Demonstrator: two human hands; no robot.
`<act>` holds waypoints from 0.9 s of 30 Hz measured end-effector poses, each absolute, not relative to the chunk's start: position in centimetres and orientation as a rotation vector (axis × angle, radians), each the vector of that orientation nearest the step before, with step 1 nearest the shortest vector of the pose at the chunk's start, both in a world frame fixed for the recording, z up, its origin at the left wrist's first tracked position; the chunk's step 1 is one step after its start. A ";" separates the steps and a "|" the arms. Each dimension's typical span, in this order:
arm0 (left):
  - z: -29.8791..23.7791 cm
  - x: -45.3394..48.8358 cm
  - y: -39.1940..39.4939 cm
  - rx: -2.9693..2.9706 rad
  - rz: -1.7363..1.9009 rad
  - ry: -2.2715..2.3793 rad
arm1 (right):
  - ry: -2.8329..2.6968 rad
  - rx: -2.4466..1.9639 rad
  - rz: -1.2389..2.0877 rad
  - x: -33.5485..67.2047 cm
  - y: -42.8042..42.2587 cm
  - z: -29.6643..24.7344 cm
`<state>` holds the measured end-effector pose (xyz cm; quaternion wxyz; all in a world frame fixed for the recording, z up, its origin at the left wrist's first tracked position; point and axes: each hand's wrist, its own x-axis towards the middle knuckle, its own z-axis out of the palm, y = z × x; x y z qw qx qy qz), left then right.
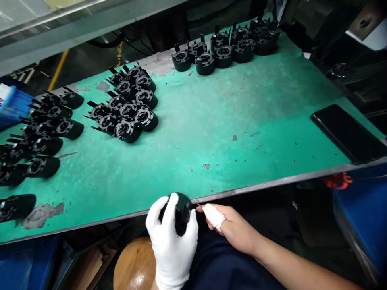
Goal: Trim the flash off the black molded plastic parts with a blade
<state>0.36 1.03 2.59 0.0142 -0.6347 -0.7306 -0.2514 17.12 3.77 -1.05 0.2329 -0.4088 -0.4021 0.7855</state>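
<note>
My left hand [171, 237], in a white glove, is wrapped round a black round plastic part [182, 213] just below the table's front edge. My right hand [231, 227] is bare with a white wrapping on one finger. Its fingers are pinched on a thin small tool [200, 206] whose tip touches the part's right side. Both hands sit over my lap, in front of the green table [226, 121].
Several groups of like black parts lie on the table: a cluster [127, 104] left of middle, rows [39, 133] at the far left, a row [226, 48] at the back. A black phone [347, 133] lies at the right edge. A wooden stool [136, 266] is below; blue bins flank it.
</note>
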 end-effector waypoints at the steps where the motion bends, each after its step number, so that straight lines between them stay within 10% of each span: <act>1: 2.3 0.5 0.9 -1.954 -0.789 -2.277 | -1.162 -1.104 2.127 17.0 4.0 -1.0; 27: 0.3 -0.5 1.3 -2.030 -0.966 -1.857 | -1.419 -1.304 1.892 14.9 4.5 -0.9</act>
